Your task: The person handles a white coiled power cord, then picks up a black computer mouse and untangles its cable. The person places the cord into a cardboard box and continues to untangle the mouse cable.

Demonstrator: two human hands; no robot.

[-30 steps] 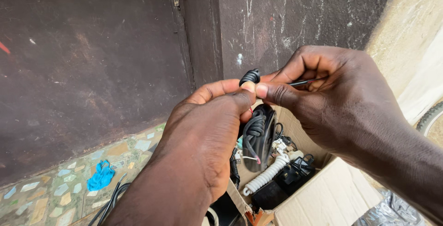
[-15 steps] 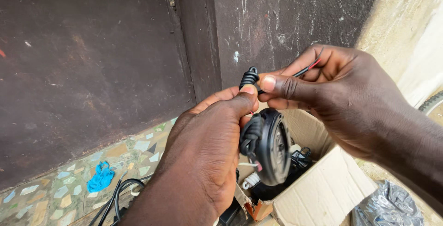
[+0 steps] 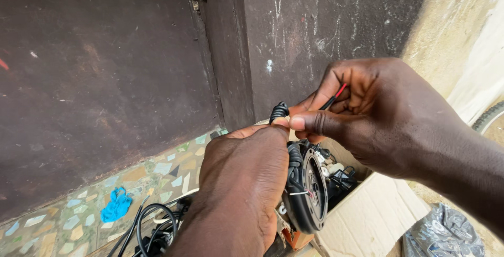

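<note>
My left hand [image 3: 244, 183] grips a round black speaker-like part [image 3: 310, 191] with a coiled black cord [image 3: 279, 112] rising from its top. My right hand [image 3: 367, 112] pinches the end of that cord just right of the coil, and thin black and red wires [image 3: 336, 95] stick up between its fingers. Both hands meet at the coil, held in the air in front of a dark wall. A thin white wire crosses the face of the round part.
Below the hands stands an open cardboard box [image 3: 367, 220] holding black and white electrical parts. Black cables [image 3: 152, 231] and a blue scrap [image 3: 116, 204] lie on the mosaic floor at left. A crumpled grey plastic bag [image 3: 446, 233] sits at right, a tyre edge [image 3: 488, 115] beyond.
The round black part has turned so its face shows beside my left hand. My right hand's fingers have shifted along the wires, and the red wire tip now shows.
</note>
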